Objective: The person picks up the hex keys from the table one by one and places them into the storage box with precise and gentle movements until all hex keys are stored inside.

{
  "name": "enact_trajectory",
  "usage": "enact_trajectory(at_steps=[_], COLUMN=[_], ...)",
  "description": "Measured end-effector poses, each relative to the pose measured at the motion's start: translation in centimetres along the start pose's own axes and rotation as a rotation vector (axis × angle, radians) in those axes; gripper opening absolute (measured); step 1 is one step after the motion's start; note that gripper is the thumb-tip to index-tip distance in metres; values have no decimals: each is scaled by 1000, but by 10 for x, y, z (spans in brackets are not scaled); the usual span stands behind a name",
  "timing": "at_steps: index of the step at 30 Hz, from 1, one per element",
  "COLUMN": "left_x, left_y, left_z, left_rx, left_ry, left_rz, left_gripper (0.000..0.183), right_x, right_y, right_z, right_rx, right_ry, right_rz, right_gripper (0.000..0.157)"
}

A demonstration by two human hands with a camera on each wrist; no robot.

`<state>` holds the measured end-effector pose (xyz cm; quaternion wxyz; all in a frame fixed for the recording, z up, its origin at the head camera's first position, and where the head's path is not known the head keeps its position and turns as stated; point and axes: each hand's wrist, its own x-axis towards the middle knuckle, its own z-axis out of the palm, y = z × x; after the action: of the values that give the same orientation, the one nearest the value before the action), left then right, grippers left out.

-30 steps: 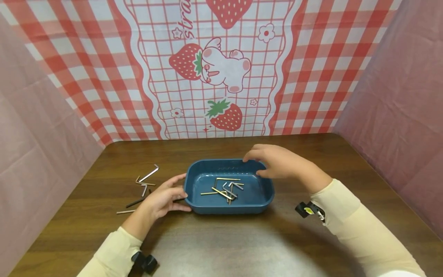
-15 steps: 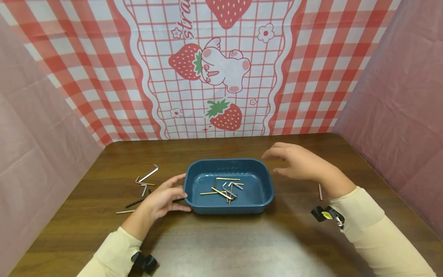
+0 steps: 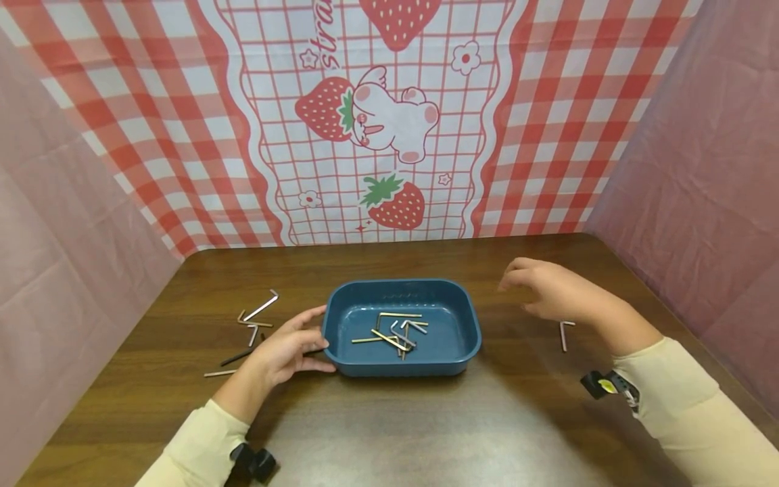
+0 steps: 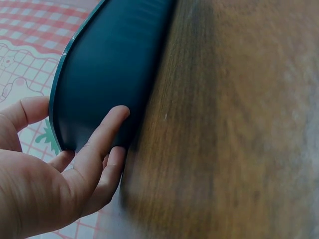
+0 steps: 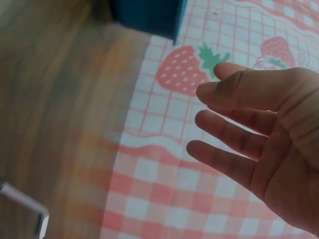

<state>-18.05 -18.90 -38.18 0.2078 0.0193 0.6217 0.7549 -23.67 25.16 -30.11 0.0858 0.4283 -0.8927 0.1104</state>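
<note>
My left hand (image 3: 289,350) holds the left end of a blue plastic tray (image 3: 402,370), with the thumb at the rim and other fingers spread against the outer wall. The same tray end (image 4: 107,64) fills the upper part of the left wrist view. Several brass and silver hex keys (image 3: 398,314) lie jumbled on the tray floor. Off to the tray's right, my right hand (image 3: 556,294) hovers above the table, fingers loosely bent around nothing. Closest to it is a silver hex key (image 3: 563,337) lying on the wood, also visible as a bent hex key (image 5: 25,201) in the right wrist view.
Left of the tray, several loose hex keys lie on the brown wooden table (image 3: 389,433), including a silver hex key (image 3: 262,306) and a black hex key (image 3: 236,356). A checked strawberry cloth (image 3: 535,135) hangs behind, and pink cloth (image 3: 700,223) closes off the sides.
My right hand has moved right, from over the tray's far right corner to beside the tray, uncovering the hex key on the right. The left hand and tray keep their places.
</note>
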Motion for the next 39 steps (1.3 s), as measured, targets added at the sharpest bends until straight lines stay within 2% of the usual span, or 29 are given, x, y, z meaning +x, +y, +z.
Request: enact_trajectory(at_steps=[9, 17, 24, 39], left_x=[0, -1, -1, 0], left_y=[1, 0, 0, -1], left_z=[0, -1, -1, -1], left_rx=[2, 0, -3, -1], left_ry=[-3, 3, 6, 10], left_rz=[3, 2, 2, 3], left_gripper=[79, 80, 80, 80], right_x=[-24, -46, -63, -67], right_y=[19, 38, 47, 53], right_z=[10, 21, 29, 41], right_rx=[31, 15, 98, 119], right_ry=[-7, 44, -110, -210], right_rz=[49, 54, 181, 251], right_gripper=[36, 37, 37, 32])
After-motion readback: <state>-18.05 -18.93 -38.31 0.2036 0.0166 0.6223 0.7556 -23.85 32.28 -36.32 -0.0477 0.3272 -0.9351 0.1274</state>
